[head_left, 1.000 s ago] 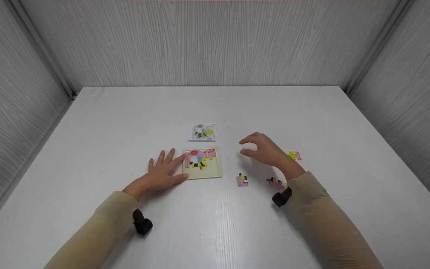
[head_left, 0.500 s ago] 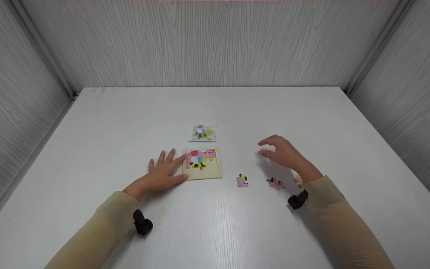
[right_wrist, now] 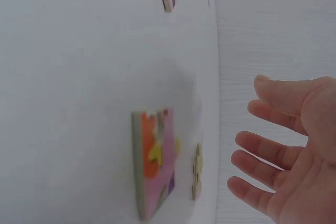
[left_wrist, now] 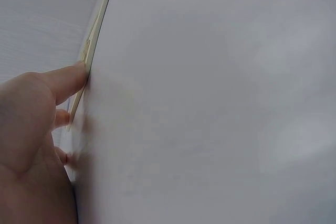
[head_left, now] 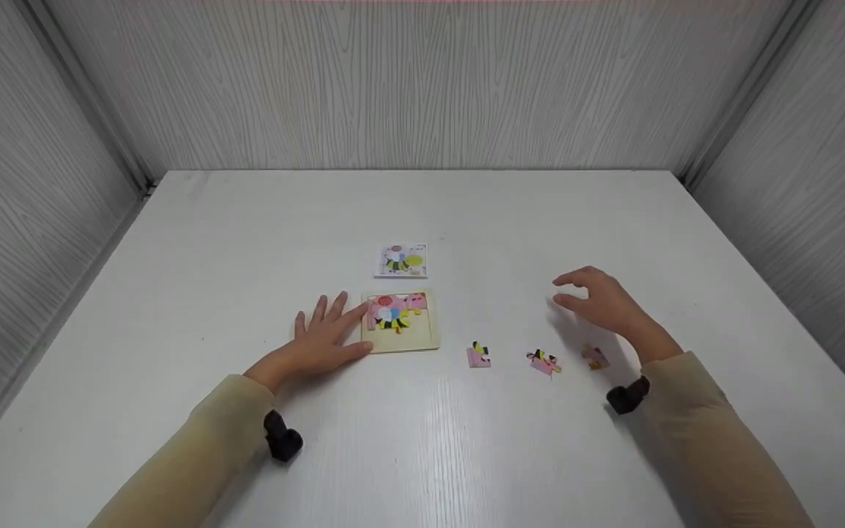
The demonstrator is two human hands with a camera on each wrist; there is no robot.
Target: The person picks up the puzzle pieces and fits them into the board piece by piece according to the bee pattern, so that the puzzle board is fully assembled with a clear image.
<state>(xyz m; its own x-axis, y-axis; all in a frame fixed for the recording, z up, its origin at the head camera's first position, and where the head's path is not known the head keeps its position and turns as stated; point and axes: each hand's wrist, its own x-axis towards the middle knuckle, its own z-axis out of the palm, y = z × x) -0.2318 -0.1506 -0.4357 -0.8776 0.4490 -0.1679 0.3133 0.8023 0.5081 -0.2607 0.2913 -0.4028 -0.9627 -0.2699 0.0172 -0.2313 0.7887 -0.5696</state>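
Observation:
A wooden puzzle board (head_left: 411,339) lies left of centre, its upper part filled with pieces of a bee picture and its lower part bare wood. My left hand (head_left: 320,345) rests beside it with spread fingers, thumb and index finger touching its left edge. In the left wrist view the thumb meets the side of the board (left_wrist: 97,35). My right hand (head_left: 606,302) hovers over the table at the right, fingers loosely bent, holding nothing. Below it lies a pink and orange puzzle piece (head_left: 595,356); the right wrist view shows this puzzle piece (right_wrist: 160,161) near the fingers.
Two more loose pieces, one pink and yellow (head_left: 478,355) and one pink and black (head_left: 543,361), lie between the board and my right hand. Behind the board is a square picture card (head_left: 402,260) of the bee. Another piece (right_wrist: 197,174) appears edge-on in the right wrist view.
My right hand has moved rightward above the table, uncovering the pink and orange piece and covering a yellow piece in the head view. My left hand has stayed at the board.

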